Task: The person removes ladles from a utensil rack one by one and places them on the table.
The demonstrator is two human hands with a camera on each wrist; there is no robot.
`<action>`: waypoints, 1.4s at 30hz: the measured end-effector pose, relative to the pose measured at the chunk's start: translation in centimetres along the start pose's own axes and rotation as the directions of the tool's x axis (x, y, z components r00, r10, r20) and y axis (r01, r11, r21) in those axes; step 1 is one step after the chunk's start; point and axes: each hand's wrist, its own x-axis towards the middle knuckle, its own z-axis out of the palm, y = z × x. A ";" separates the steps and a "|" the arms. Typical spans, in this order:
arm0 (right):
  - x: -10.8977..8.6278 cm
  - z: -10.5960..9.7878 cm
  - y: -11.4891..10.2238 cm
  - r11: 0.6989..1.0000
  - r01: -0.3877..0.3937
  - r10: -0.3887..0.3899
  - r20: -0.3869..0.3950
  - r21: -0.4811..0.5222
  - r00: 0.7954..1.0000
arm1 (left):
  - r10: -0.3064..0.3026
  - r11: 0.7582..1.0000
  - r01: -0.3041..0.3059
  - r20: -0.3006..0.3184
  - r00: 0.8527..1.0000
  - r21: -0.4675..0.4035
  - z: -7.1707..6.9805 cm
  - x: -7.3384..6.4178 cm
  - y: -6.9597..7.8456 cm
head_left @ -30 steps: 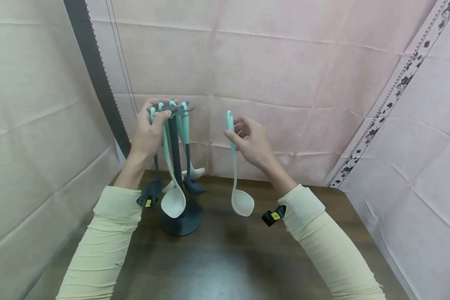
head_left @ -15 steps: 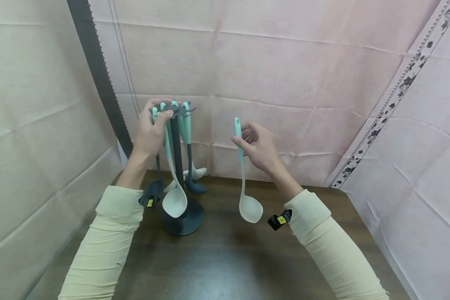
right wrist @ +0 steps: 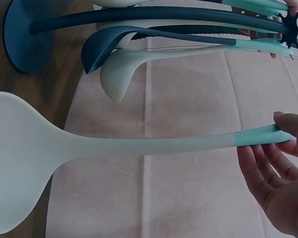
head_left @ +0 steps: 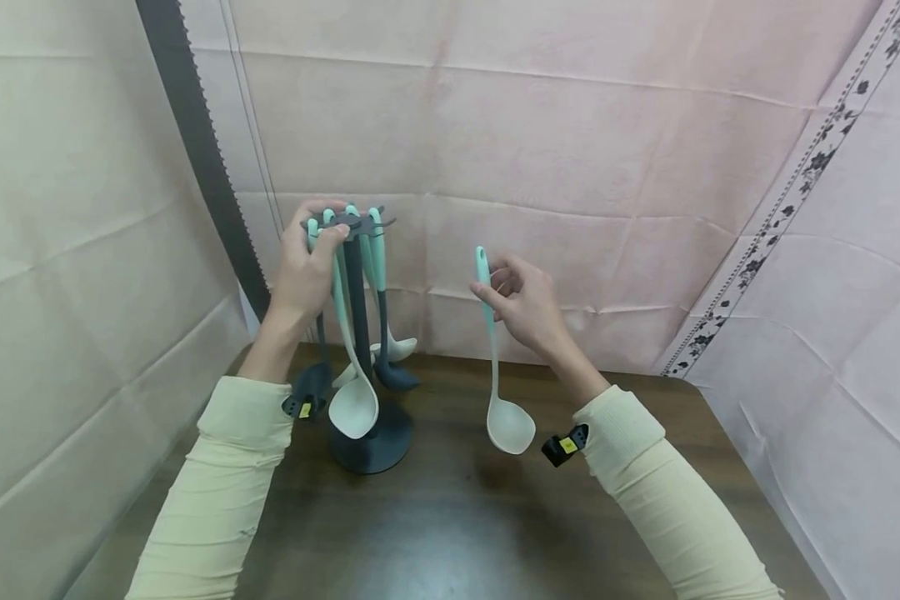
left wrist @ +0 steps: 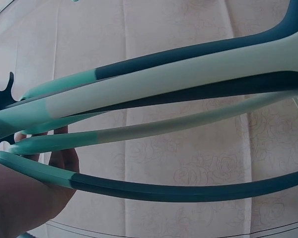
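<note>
My left hand point(head_left: 300, 271) grips the hooked top of a dark utensil stand point(head_left: 378, 446), thumb in front and fingers mostly hidden behind. Several utensils with mint handles hang from it: a pale ladle point(head_left: 354, 408) in front, a dark ladle point(head_left: 396, 377) to the right, a dark-headed utensil point(head_left: 313, 382) to the left, and pale ones partly hidden behind. Apart from the stand, on its right, my right hand point(head_left: 527, 307) pinches the mint handle of another pale ladle point(head_left: 510, 427) between thumb and fingers. This ladle hangs nearly upright, bowl down, above the table.
The brown wooden table point(head_left: 435, 533) carries the stand near its back left. Pale creased cloth point(head_left: 540, 150) hangs behind it and along both sides. A small black wrist device point(head_left: 564, 446) sits by the right cuff, another point(head_left: 303, 407) by the left.
My right hand has moved right and slightly down with the ladle, away from the stand. The left hand keeps its grip on the stand's top.
</note>
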 end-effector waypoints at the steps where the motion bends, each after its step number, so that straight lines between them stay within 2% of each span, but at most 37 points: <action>1: 0.0 0.0 0.1 1.000 0.001 -0.001 0.000 0.002 1.000 | -0.003 1.000 0.003 -0.003 1.000 0.006 0.0 -0.1 0.0; 10: -0.5 -0.2 0.8 1.000 -0.005 0.005 -0.008 -0.002 1.000 | 0.000 1.000 0.000 0.012 1.000 -0.005 0.1 -0.2 0.0; 16: -1.1 -0.7 1.4 0.999 -0.038 0.038 0.009 -0.016 0.999 | -0.002 1.000 0.002 0.006 1.000 0.000 0.3 -0.1 0.1; 25: -1.7 -1.5 2.9 0.998 -0.067 0.067 -0.009 -0.020 0.998 | -0.007 1.000 0.007 -0.003 1.000 0.010 0.4 -0.2 0.4; 36: -2.4 -2.2 4.7 0.988 -0.125 0.122 -0.033 -0.089 0.992 | -0.007 1.000 0.007 -0.007 1.000 -0.005 0.2 -0.2 0.4; 42: -2.7 -2.9 5.6 0.988 -0.128 0.125 -0.042 -0.089 0.991 | -0.012 1.000 0.012 -0.015 1.000 0.005 0.1 -0.2 0.4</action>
